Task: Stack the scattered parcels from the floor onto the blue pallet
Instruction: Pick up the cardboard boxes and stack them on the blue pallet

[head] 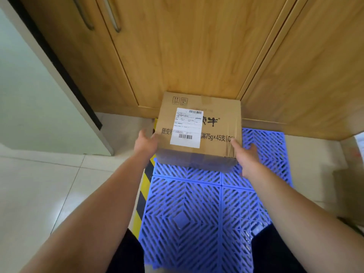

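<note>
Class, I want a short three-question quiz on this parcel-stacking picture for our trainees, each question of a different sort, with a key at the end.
1. True or false: the cardboard box sits at the far end of the blue pallet, near the wooden cabinet doors.
2. Which runs along the pallet's left edge? A) a red rope B) yellow and black striped tape C) a metal rail
3. Fill in: the left hand and right hand are at opposite ____ of the box.

Key: 1 true; 2 B; 3 sides.
</note>
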{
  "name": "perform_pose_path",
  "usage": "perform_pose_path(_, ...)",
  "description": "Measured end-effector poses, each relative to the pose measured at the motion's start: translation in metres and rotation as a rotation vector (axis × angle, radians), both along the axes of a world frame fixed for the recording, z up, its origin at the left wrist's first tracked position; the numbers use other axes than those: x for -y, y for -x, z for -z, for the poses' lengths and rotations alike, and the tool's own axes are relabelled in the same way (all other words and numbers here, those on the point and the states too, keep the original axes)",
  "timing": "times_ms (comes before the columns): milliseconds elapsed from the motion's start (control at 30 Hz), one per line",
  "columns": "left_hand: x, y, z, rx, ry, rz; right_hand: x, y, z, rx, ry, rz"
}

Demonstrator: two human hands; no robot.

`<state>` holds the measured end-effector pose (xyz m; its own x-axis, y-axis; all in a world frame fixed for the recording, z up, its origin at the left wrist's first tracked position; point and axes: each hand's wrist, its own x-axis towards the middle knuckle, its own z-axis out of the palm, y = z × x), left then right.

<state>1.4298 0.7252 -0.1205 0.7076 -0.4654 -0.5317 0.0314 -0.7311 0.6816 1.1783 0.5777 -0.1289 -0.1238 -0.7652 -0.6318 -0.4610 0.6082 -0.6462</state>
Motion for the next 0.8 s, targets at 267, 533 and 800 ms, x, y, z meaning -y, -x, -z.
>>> perform_pose_path(267,0.004,-0.004,-0.023,-0.225,0.021,-0.019,-0.007,0.005,-0.005,0.086,0.007,0.033)
perform_pose_path(533,-0.002,-0.014,-0.01,-0.192,0.036,-0.045,-0.011,0.002,-0.001,0.134,0.019,-0.063)
perform_pose_path(800,-0.078,0.037,-0.067,-0.183,0.001,-0.164,-0.047,0.076,-0.088,-0.013,-0.032,-0.147)
